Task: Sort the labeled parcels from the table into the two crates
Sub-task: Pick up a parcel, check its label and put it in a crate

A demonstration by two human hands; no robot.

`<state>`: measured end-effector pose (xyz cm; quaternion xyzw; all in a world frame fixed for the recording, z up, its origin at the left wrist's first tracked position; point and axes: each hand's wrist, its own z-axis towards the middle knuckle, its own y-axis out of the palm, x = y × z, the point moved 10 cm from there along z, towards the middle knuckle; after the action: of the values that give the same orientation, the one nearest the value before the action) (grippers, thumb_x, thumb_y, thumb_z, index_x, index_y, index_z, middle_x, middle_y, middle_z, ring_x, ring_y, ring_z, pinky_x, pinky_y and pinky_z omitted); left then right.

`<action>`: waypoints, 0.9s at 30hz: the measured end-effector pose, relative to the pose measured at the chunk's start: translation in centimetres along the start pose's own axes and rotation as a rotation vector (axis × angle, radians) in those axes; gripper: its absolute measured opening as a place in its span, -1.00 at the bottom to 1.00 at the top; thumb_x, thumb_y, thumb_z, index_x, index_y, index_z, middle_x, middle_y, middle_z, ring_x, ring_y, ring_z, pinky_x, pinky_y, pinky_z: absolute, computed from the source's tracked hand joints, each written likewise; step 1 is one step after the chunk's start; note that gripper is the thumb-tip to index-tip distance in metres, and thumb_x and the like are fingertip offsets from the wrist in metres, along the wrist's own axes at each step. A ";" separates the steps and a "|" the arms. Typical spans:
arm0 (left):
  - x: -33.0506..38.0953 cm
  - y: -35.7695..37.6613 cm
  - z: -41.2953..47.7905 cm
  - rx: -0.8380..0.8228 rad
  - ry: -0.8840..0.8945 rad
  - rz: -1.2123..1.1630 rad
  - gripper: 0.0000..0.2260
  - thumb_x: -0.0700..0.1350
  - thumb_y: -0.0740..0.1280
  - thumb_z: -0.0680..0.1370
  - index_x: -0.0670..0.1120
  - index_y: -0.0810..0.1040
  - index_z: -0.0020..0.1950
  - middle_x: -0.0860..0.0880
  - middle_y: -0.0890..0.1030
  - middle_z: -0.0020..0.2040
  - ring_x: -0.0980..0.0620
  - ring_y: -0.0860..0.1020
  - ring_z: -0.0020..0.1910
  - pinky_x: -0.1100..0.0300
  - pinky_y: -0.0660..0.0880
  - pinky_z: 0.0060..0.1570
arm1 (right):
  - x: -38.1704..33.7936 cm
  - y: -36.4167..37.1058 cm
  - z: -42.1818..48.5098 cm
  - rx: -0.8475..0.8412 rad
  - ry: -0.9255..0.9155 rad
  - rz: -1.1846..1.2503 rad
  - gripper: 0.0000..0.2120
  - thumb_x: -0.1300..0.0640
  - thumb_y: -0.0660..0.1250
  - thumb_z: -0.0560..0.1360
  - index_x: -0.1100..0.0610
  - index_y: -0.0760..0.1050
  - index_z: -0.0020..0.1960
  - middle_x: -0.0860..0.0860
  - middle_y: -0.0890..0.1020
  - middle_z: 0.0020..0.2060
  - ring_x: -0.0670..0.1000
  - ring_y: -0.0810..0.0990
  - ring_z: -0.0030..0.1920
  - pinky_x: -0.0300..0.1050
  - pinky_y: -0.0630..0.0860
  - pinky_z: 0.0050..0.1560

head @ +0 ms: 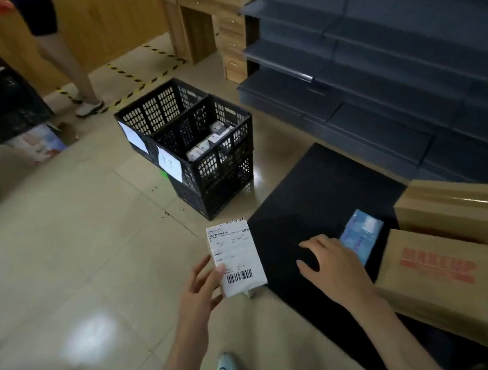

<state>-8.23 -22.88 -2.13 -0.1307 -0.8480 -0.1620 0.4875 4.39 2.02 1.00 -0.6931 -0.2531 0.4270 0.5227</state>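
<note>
Open tiled floor (71, 242) lies left of the black table (316, 190). Beyond the table's far-left corner stand two crates: far crate (161, 105) and near crate (219, 156). Off the table's left edge, the left hand (199, 289) pinches one white labelled parcel (236, 257). Over the table, the right hand (333, 263) spreads its fingers beside one blue parcel (362, 232). Two cardboard boxes (439, 269) crowd the table's right side.

The parcel (236, 257) carries print too small to read. Right of the parcel, the right hand (334, 269) hides part of a blue packet (362, 232). Beyond it, the bottom of the rear crate (160, 102) is unseen.
</note>
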 end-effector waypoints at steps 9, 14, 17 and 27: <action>6.5 -12.8 9.2 0.131 0.021 -0.064 -0.55 -0.03 0.57 0.52 0.06 0.57 0.38 0.02 0.75 0.16 -0.05 0.71 0.16 -0.16 0.58 0.25 | -13.1 3.7 12.0 -0.083 -0.065 -0.017 -0.63 -0.18 0.26 0.61 -0.05 0.52 0.33 -0.15 0.56 0.21 -0.07 0.52 0.17 -0.09 0.51 0.11; 9.2 -17.1 16.1 0.195 -0.014 -0.061 -0.40 0.11 0.56 0.35 0.07 0.56 0.37 0.03 0.76 0.12 -0.07 0.70 0.17 -0.21 0.51 0.30 | -16.7 5.1 20.3 -0.133 -0.057 0.007 -0.62 -0.10 0.30 0.62 -0.01 0.51 0.39 -0.09 0.56 0.26 -0.02 0.52 0.21 -0.04 0.47 0.18; 11.6 -19.2 20.8 0.239 -0.031 -0.046 -0.40 0.10 0.56 0.34 0.07 0.57 0.36 0.00 0.76 0.11 -0.10 0.69 0.18 -0.17 0.52 0.29 | -18.5 6.0 25.9 -0.140 -0.044 0.033 -0.62 -0.08 0.32 0.60 0.02 0.54 0.36 -0.05 0.57 0.24 0.03 0.54 0.20 0.02 0.49 0.18; 23.3 -26.1 36.0 0.321 0.003 0.040 -0.59 -0.03 0.57 0.50 0.10 0.58 0.32 0.00 0.76 0.08 0.01 0.73 0.07 0.11 0.54 -0.01 | -30.4 7.8 46.8 -0.149 -0.194 0.059 -0.64 -0.11 0.33 0.60 0.00 0.53 0.34 -0.09 0.54 0.21 0.02 0.53 0.20 0.00 0.55 0.14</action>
<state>-57.80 -30.74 -2.75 -0.0678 -0.8594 -0.0148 0.5066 -51.82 -0.97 -0.58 -0.6927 -0.3128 0.4873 0.4299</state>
